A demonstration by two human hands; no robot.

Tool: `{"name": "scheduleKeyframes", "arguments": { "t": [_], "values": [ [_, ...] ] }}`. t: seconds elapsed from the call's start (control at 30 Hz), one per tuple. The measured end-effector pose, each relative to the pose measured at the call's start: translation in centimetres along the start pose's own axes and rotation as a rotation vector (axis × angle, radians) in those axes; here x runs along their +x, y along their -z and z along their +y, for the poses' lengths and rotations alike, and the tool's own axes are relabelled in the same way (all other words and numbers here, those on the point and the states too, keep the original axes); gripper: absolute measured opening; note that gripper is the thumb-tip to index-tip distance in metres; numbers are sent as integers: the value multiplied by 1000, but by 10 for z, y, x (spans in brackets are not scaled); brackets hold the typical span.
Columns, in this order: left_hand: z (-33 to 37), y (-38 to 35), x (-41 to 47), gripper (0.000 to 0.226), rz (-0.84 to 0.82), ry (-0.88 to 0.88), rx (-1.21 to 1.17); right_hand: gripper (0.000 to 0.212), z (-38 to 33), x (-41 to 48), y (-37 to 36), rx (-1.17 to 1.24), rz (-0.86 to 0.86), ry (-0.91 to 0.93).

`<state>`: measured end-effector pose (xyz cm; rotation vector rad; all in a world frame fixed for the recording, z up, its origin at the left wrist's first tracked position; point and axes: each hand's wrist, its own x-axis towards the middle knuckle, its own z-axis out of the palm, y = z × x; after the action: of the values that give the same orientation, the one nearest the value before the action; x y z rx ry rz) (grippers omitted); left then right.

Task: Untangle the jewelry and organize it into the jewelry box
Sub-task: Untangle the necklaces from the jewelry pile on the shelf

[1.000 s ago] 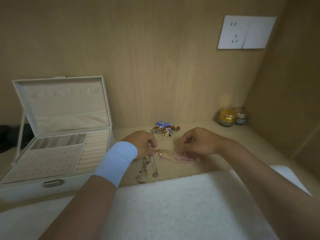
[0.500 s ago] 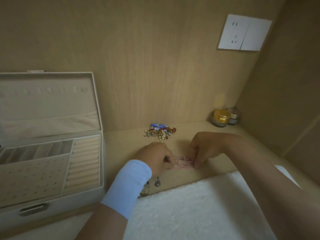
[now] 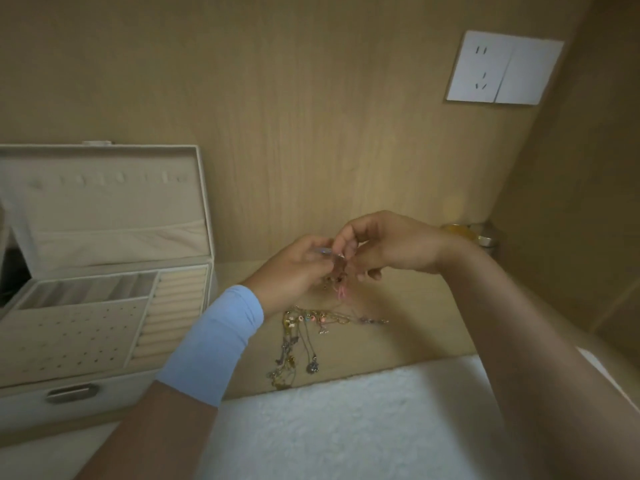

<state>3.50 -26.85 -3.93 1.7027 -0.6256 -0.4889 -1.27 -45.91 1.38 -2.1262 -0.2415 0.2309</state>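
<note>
My left hand [image 3: 294,271] and my right hand [image 3: 384,244] meet above the wooden shelf, each pinching a thin pink cord [image 3: 341,291] whose loop hangs just below the fingers. A tangle of chains and pendants [image 3: 301,337] lies on the shelf under the hands, trailing toward the front. The cream jewelry box [image 3: 104,382] stands open at the left, its lid upright, showing an earring panel, ring rolls and small compartments. The heap of colourful jewelry seen earlier is hidden behind my hands.
A white fluffy mat [image 3: 346,420] covers the front of the shelf. Two small jars [image 3: 471,233] stand in the back right corner by the side wall. A white socket plate [image 3: 504,67] sits on the back panel.
Both hands have risen off the shelf with the pink cord, drawing it up from the tangle of chains. The view has shifted, putting the box further left.
</note>
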Motion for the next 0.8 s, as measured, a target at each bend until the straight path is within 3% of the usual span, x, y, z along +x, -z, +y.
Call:
{"name": "scheduleKeyframes", "arguments": {
  "t": [0.1,0.23,0.37,0.63,0.8],
  "values": [
    [3,-6,-6,22,-104,26,-171,28,-1,4,-1,188,127,175],
    [11,-5,-11,16,-33,-27,-52,33,4,8,4,342,232,296],
    [15,1,-13,17,-34,-8,38,35,12,9,9,375,322,294],
    [2,10,-10,18,-143,80,-20,38,20,15,12,241,279,214],
    [-5,16,-7,19,-66,82,204,40,27,14,11,32,121,90]
  ]
}}
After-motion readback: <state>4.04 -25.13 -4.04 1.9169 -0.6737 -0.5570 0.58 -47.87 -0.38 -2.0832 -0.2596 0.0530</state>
